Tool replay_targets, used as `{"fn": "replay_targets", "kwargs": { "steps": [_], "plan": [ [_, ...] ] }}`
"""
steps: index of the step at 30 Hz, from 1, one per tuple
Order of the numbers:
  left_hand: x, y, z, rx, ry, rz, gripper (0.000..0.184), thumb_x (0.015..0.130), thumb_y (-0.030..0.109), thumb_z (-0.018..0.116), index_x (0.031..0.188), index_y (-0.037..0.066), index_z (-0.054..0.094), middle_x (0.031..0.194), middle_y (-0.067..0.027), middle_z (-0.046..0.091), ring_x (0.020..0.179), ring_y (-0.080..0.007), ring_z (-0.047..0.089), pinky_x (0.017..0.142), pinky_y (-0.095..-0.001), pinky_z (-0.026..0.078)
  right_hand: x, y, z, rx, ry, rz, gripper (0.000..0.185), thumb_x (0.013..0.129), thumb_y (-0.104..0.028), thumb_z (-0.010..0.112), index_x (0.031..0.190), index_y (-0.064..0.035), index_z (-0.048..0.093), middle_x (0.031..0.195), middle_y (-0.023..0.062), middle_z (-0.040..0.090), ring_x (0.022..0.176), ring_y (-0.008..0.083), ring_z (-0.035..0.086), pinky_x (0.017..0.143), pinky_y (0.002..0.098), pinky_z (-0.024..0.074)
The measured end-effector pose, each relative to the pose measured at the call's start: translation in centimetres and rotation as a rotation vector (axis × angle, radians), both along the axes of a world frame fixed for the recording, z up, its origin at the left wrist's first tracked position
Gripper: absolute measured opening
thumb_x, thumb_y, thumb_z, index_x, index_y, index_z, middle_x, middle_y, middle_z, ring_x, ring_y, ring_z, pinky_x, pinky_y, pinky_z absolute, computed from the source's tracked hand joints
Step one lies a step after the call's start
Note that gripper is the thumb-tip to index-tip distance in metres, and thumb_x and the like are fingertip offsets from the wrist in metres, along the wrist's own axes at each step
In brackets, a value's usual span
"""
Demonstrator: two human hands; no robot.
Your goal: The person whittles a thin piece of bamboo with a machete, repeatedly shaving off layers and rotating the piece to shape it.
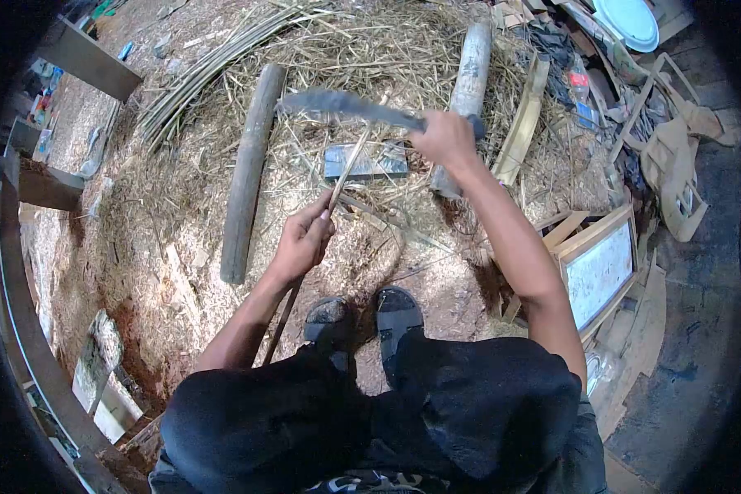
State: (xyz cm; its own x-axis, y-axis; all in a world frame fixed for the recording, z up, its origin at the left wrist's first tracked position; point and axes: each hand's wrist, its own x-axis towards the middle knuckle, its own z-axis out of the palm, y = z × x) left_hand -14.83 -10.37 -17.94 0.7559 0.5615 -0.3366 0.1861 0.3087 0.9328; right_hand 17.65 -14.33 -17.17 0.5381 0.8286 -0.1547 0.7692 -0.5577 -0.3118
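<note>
My right hand point(449, 142) is closed around the handle of a machete point(346, 104), whose dark blade is smeared by motion and points left. My left hand point(303, 240) grips a thin bamboo strip point(351, 166) between thumb and fingers. The strip slants upward past the hand, and its darker lower part runs down toward my left knee. The machete's blade is near the strip's upper end; I cannot tell whether they touch. Below the blade, a bluish-grey rectangular block point(365, 161) lies on the ground behind the strip.
Round poles lie at left point(252, 177) and right point(472, 74), with a split bamboo piece point(524, 123) beside the right one. Long thin strips point(198, 78) are heaped at the back. A wooden frame point(597, 267) and scrap wood point(671, 169) stand at right. Shavings cover the ground.
</note>
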Motion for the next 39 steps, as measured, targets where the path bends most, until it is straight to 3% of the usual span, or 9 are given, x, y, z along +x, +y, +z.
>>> {"fn": "replay_targets", "kwargs": {
  "steps": [5,9,14,17,20,22,26,33,39],
  "plan": [
    [-0.5,0.0,0.1,-0.103,-0.033,0.000,0.043,0.104,0.015,0.044,0.146,0.005,0.043,0.068,0.0045,0.048,0.048,-0.0024,0.039,0.041,-0.0195,0.031,2.2,-0.9,1.0,0.137,-0.086,-0.234,0.038,0.082,-0.037,0.062,0.088,-0.0007,0.073,0.075,0.0217,0.069,0.074,0.0342,0.069,0.070,0.0468,0.0534],
    [2.6,2.4,0.6,0.132,-0.067,0.055,0.044,0.105,0.019,0.043,0.146,0.005,0.041,0.064,0.0057,0.044,0.047,-0.0028,0.037,0.041,-0.0194,0.028,0.4,0.2,-0.5,0.311,0.145,-0.281,0.042,0.081,-0.040,0.063,0.078,0.0001,0.072,0.074,0.0228,0.069,0.074,0.0360,0.070,0.071,0.0457,0.0530],
    [8.0,7.2,5.0,0.213,-0.278,0.048,0.032,0.104,0.018,0.045,0.129,0.001,0.054,0.074,0.0026,0.052,0.055,-0.0051,0.045,0.050,-0.0205,0.039,-4.0,1.1,1.7,0.580,0.626,-0.348,0.043,0.084,-0.040,0.068,0.060,-0.0036,0.064,0.053,0.0034,0.058,0.048,0.0154,0.051,0.051,0.0351,0.0400],
    [10.8,9.3,7.3,0.378,-0.368,0.070,0.032,0.105,0.020,0.044,0.125,-0.002,0.055,0.086,-0.0020,0.060,0.071,-0.0087,0.056,0.066,-0.0213,0.045,-6.3,1.3,4.5,0.737,0.656,-0.318,0.046,0.084,-0.045,0.072,0.059,-0.0072,0.063,0.050,0.0009,0.054,0.048,0.0135,0.051,0.050,0.0339,0.0395],
    [12.4,10.2,8.9,0.394,-0.446,0.096,0.029,0.104,0.016,0.046,0.124,-0.002,0.055,0.106,-0.0098,0.065,0.095,-0.0132,0.061,0.087,-0.0276,0.049,-7.3,1.8,5.3,0.832,0.725,-0.353,0.038,0.085,-0.041,0.074,0.073,-0.0059,0.066,0.053,-0.0028,0.052,0.046,0.0106,0.048,0.048,0.0296,0.0387],
    [13.0,9.7,9.5,0.374,-0.480,0.143,0.028,0.103,0.015,0.046,0.124,-0.002,0.055,0.107,-0.0102,0.065,0.097,-0.0143,0.062,0.089,-0.0286,0.049,-7.7,1.7,5.9,0.880,0.904,-0.364,0.025,0.088,-0.027,0.073,0.094,-0.0024,0.068,0.059,-0.0044,0.054,0.045,0.0072,0.046,0.043,0.0237,0.0366],
    [13.9,9.8,7.7,0.312,-0.562,0.213,0.026,0.101,0.010,0.049,0.124,-0.003,0.054,0.112,-0.0129,0.065,0.106,-0.0185,0.063,0.096,-0.0320,0.050,-9.4,1.9,5.0,0.947,1.108,-0.360,0.019,0.090,-0.013,0.070,0.105,-0.0021,0.067,0.064,-0.0041,0.058,0.049,0.0033,0.049,0.042,0.0203,0.0344],
    [13.8,8.9,9.9,0.322,-0.560,0.244,0.026,0.099,0.006,0.052,0.124,-0.003,0.053,0.114,-0.0144,0.065,0.108,-0.0199,0.063,0.098,-0.0339,0.050,-10.8,3.4,3.7,1.038,1.087,-0.193,0.026,0.092,-0.013,0.069,0.113,0.0006,0.063,0.068,-0.0052,0.058,0.054,0.0014,0.049,0.048,0.0201,0.0359],
    [13.6,8.2,10.2,0.326,-0.547,0.289,0.027,0.097,0.006,0.055,0.123,-0.003,0.054,0.113,-0.0149,0.065,0.108,-0.0215,0.063,0.098,-0.0354,0.051,-10.2,4.7,3.4,0.941,0.938,-0.147,0.018,0.091,-0.017,0.069,0.100,-0.0015,0.067,0.064,-0.0051,0.058,0.055,0.0032,0.050,0.050,0.0199,0.0367]
  ]
}}
